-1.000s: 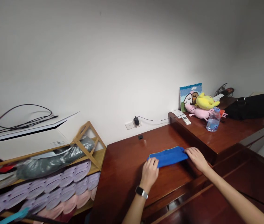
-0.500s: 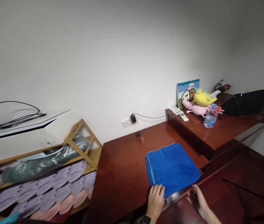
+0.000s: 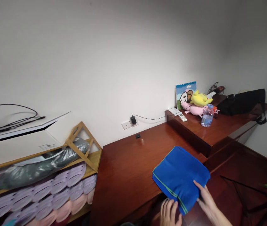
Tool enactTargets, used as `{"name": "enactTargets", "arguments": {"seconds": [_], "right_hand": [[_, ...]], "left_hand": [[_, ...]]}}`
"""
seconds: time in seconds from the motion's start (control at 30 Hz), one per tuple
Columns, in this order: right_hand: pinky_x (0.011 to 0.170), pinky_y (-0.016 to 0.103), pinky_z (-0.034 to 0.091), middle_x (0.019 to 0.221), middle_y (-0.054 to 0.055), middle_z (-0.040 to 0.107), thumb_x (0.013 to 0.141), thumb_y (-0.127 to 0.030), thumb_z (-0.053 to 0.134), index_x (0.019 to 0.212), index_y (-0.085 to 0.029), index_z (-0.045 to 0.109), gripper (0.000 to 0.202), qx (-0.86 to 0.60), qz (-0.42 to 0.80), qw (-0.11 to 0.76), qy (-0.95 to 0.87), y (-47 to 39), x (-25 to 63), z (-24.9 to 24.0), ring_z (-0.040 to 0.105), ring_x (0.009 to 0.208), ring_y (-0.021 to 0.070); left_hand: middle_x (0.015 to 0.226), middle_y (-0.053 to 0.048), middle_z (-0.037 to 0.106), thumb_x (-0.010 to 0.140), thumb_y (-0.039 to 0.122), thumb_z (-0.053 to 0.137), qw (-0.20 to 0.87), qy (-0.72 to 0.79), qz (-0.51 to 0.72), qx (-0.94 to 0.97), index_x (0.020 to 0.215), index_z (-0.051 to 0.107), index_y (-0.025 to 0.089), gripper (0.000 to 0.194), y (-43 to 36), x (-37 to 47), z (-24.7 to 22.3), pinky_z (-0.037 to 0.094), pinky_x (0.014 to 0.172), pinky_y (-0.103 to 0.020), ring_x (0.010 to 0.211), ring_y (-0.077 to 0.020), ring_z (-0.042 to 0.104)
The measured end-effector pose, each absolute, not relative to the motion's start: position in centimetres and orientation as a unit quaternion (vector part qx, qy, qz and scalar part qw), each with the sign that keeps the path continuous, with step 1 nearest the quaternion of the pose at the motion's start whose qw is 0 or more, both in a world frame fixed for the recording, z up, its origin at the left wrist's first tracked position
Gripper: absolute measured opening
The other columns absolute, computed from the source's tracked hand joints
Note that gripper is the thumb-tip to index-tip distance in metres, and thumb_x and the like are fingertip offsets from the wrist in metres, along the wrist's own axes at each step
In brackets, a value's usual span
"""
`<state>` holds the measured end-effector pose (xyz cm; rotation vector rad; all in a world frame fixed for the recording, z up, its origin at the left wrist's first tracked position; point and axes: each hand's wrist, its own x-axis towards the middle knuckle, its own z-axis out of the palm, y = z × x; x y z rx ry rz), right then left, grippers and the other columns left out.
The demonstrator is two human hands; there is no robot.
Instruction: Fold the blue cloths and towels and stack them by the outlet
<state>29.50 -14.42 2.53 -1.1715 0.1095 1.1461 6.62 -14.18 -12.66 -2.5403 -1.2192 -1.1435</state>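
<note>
A folded blue cloth (image 3: 180,172) with green edging lies partly on the brown desk, its near corner hanging past the front edge. My right hand (image 3: 205,197) grips it at the near right, thumb on top and fingers underneath. Close to its lower left edge is my left hand (image 3: 170,213), back toward me, fingers stretched out and slightly bent. Whether the left fingertips touch the cloth is hard to make out.
The brown desk (image 3: 126,175) adjoins a raised section with a water bottle (image 3: 207,116), plush toys (image 3: 200,99), a remote (image 3: 182,117) and a black bag (image 3: 244,102). A wooden rack (image 3: 92,161) with lilac and pink slippers (image 3: 44,190) stands left.
The cloth has turned and shifted toward me, its near corner now over the edge. My right hand has taken hold of it; my left hand has moved right and down, off its former corner.
</note>
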Motion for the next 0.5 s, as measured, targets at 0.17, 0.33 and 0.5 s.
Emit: {"name": "enactTargets", "arguments": {"seconds": [0.17,0.33,0.5], "right_hand": [[0.071,0.036,0.066,0.111,0.009,0.078,0.042,-0.033,0.1,0.13,-0.028,0.064,0.095,-0.541,0.479,0.689,0.055,-18.9,33.5,7.1,0.078,0.088,0.0314],[0.067,0.037,0.064,0.113,0.012,0.076,0.045,-0.028,0.099,0.12,-0.028,0.069,0.081,-0.563,0.415,0.713,0.049,-24.7,37.5,9.7,0.077,0.083,0.0314],[0.065,0.04,0.064,0.114,0.013,0.072,0.063,-0.029,0.096,0.114,-0.033,0.073,0.056,-0.603,0.346,0.714,0.084,-31.7,43.8,11.1,0.075,0.086,0.0296]], "left_hand": [[0.114,-0.005,0.079,0.096,0.015,0.049,-0.117,-0.519,-0.176,-0.828,0.114,0.076,0.035,0.038,-14.7,2.2,-11.2,0.056,0.1,-0.034,0.109,-0.0238,0.074],[0.117,-0.004,0.08,0.093,0.021,0.056,-0.317,-0.527,0.076,-0.785,0.112,0.078,0.03,0.03,-13.6,2.0,-7.8,0.053,0.099,-0.03,0.114,-0.0242,0.073],[0.121,-0.002,0.08,0.096,0.021,0.054,-0.303,-0.524,0.065,-0.794,0.118,0.076,0.031,0.032,-14.1,2.4,-7.6,0.051,0.095,-0.027,0.114,-0.0215,0.073]]}}
